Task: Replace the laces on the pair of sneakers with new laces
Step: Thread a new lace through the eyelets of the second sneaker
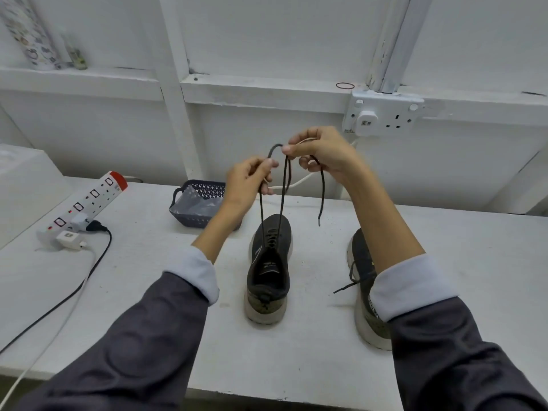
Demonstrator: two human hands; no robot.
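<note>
While we held the dark lace [282, 191] up over the middle sneaker [268, 274], the job looked to us only partly done. Our left hand [249, 179] pinched one strand between thumb and fingers, and our right hand [323, 155], a little higher in the centre of the frame, gripped the lace where it arched over. The free end dangled to the right of that hand, clear of the shoe. Both strands ran down taut into the eyelets nearer the toe, while the eyelets nearer the tongue looked bare. We could not tell whether this was the old lace coming out or a new one going in, since nothing marked it as either. That sneaker stood toe away from us in the middle of the surface [296, 366]. The second sneaker [363, 262] stood at the right of the frame, partly hidden by our right sleeve, with a loose lace [351, 274] of its own trailing untied, so we judged it not yet dealt with. A dark basket [192, 222] behind our left hand held something pale and crumpled. Whether new laces lay in it we could not make out.
</note>
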